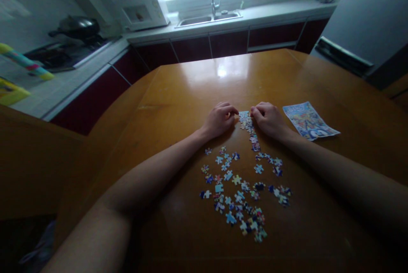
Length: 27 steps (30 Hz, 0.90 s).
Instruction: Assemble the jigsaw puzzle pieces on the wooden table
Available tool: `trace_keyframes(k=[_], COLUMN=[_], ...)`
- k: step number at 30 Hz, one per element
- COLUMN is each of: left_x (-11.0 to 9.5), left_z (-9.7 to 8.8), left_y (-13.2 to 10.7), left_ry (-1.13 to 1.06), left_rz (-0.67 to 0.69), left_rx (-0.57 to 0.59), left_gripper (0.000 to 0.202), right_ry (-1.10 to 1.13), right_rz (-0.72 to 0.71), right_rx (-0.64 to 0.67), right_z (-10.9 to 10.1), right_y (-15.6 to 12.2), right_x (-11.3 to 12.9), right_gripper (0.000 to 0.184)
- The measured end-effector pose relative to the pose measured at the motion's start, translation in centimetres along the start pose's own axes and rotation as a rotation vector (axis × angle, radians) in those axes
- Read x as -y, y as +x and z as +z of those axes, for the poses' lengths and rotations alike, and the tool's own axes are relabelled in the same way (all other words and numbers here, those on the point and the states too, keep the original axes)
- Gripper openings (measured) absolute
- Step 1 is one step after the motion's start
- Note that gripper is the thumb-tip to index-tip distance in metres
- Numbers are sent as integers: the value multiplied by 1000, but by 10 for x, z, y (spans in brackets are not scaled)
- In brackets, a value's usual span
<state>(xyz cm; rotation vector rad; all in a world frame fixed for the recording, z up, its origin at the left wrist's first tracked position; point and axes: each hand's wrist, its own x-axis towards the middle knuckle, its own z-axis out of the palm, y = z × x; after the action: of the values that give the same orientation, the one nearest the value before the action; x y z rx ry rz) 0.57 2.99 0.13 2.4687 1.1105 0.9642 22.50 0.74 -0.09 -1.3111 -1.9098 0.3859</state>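
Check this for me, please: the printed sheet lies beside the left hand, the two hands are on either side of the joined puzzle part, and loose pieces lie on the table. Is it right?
Not quite: the head view shows the printed sheet beside the right hand, not the left hand. The joined puzzle part and loose pieces are as you say.

The partly joined puzzle (pixel 245 120) lies flat just right of the frame's centre, multicoloured with a pale blue top edge, broad above and narrowing to a strip below. Loose puzzle pieces (pixel 230 218), light blue, white, yellow and dark, scatter across the lower middle, bunching densest towards the bottom.
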Motion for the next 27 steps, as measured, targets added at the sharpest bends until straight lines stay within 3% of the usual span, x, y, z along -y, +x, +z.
trace_keyframes(k=[23,25,27], left_x=[3,5,4], left_z=[2,-5,-23], left_y=[0,3,7], left_ry=[-18,-43,-69], left_rz=[-12,-55,-82], left_rx=[-15,26,176], left_gripper=[18,19,19], right_ry=[3,5,8], right_rz=[2,2,3], right_rx=[-7,-8,-7], right_z=[1,1,1], right_y=[0,0,0], right_x=[-1,-2,-1], right_gripper=[34,35,35])
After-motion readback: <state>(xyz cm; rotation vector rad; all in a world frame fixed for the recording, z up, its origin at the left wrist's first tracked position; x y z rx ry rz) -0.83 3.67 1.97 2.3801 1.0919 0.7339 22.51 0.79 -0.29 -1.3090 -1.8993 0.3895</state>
